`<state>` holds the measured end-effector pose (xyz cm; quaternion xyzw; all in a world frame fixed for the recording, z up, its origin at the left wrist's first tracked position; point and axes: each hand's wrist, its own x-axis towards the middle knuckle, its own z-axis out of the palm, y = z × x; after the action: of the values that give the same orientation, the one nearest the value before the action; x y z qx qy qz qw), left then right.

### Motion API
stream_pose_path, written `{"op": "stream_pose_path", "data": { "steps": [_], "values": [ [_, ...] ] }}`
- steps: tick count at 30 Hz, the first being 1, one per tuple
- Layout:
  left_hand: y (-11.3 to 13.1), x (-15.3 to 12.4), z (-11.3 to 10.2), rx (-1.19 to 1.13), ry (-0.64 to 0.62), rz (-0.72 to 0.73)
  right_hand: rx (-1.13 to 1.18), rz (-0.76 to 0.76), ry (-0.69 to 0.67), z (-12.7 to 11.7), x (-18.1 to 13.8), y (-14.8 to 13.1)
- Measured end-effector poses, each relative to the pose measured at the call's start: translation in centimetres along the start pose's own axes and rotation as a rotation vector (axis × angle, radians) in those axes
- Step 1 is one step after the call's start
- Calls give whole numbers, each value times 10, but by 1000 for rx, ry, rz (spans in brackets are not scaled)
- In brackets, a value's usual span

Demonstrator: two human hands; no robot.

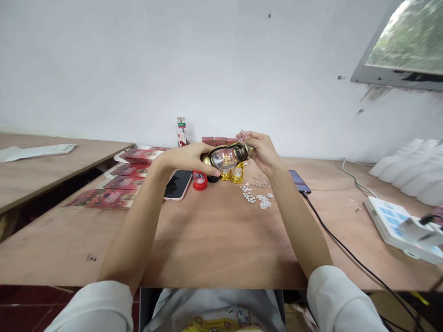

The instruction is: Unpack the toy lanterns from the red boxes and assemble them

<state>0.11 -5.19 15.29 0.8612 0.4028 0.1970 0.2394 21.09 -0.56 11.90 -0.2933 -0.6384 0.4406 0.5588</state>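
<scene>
A small gold and black lantern (226, 157) with a clear glass globe lies on its side in the air above the wooden table (214, 235). My left hand (188, 159) is wrapped around its base end. My right hand (261, 150) pinches its dark top end, with a thin wire handle sticking up by the fingers. Two more small gold lanterns (232, 174) stand on the table just beneath. Several small white pieces (258, 197) lie scattered right of them.
Red flat boxes (121, 184) lie in a row at the left. A white phone (178, 184) and a red cap (200, 180) sit near my left hand. A dark phone (299, 180) with a black cable (346, 253) lies right. A white power strip (398, 223) is at the far right.
</scene>
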Motion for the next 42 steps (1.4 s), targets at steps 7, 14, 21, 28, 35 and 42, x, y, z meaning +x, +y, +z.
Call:
{"op": "stream_pose_path", "data": {
  "steps": [7,14,21,28,35,42],
  "values": [
    [-15,7,1,-44,168,-89,-67,-132,197,-8,5,3],
    [-19,9,4,-136,217,-139,-222,-158,-238,-4,-7,-9],
    [-16,10,7,-181,169,-84,-131,-190,-278,-1,-7,-2],
    [-22,9,2,-48,153,-41,109,-107,-173,10,-3,3],
    [-17,8,-2,257,121,4,274,-58,-117,8,4,12],
    [3,0,-1,157,0,5,79,-84,-78,1,9,12]
  ]
}}
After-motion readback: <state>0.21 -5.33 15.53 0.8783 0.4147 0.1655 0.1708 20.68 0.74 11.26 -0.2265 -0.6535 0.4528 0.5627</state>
